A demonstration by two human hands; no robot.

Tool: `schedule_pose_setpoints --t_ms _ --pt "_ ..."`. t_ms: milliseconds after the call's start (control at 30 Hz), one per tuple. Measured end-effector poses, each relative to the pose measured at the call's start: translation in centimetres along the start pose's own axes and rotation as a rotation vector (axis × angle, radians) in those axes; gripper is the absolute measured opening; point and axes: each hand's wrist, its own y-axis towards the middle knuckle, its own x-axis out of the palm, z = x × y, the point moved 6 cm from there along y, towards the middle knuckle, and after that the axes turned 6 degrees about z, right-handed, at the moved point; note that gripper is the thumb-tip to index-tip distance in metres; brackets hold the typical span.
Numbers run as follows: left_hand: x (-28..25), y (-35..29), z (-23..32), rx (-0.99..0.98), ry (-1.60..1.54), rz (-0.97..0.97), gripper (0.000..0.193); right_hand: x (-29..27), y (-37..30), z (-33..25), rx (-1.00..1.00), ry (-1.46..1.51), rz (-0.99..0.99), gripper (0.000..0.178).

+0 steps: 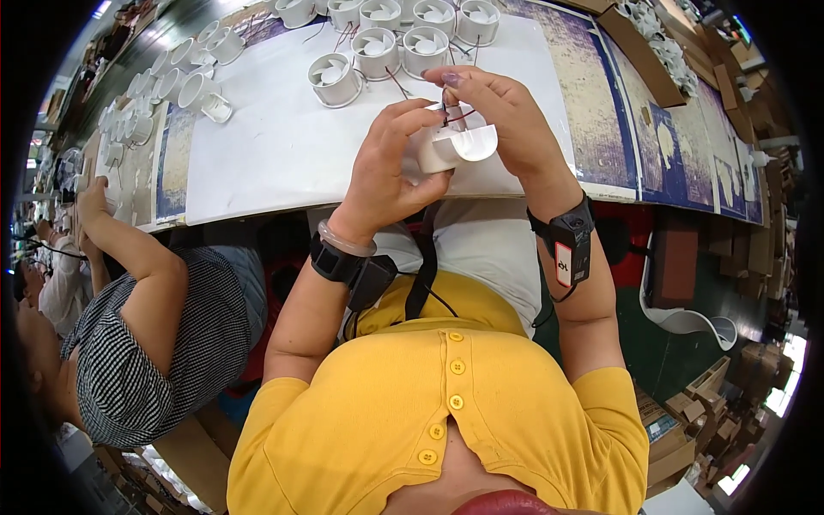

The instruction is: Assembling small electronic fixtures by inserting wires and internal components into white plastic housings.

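A white plastic housing (438, 154) with a curved, scoop-like flap is held just above the near edge of the table. My left hand (382, 163) is closed round its left side, thumb underneath and fingers over the top. Thin red and dark wires (458, 117) rise from the housing. Above it, my right hand (508, 116) pinches the wires between thumb and fingertips, its palm close to the flap. The exact grip point is partly hidden by the fingers. Beyond my hands, several white round fan units (335, 83) with wires stand on the white sheet.
A white sheet (257, 146) covers the worn table. Several white cup-shaped housings (199, 90) lie at the left. A cardboard box (639, 56) of white parts stands at the far right. Another person (163, 335) sits on my left, one arm on the table.
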Motion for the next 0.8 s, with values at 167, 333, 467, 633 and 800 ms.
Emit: schedule_pose_setpoints --t_ms 167,333,467,633,800 --pt "-0.6 0.3 0.3 -0.01 -0.038 0.023 0.058 -0.3 -0.6 -1.1 -0.144 -0.119 -0.119 0.031" --pt "-0.7 0.2 0.1 -0.011 -0.063 0.03 0.059 -1.6 -1.6 -2.6 -0.393 -0.458 -0.16 0.027" --pt "-0.8 0.2 0.1 0.004 -0.031 0.03 0.059 -1.3 -2.3 -3.6 -0.225 -0.654 -0.159 0.021" --pt "-0.6 0.3 0.0 -0.063 -0.026 0.043 0.059 -1.6 -1.9 -2.8 -0.083 -0.656 -0.141 0.018" --pt "-0.6 0.3 0.2 0.006 0.019 0.018 0.06 -0.8 -1.5 -1.6 -0.143 -0.356 -0.072 0.017"
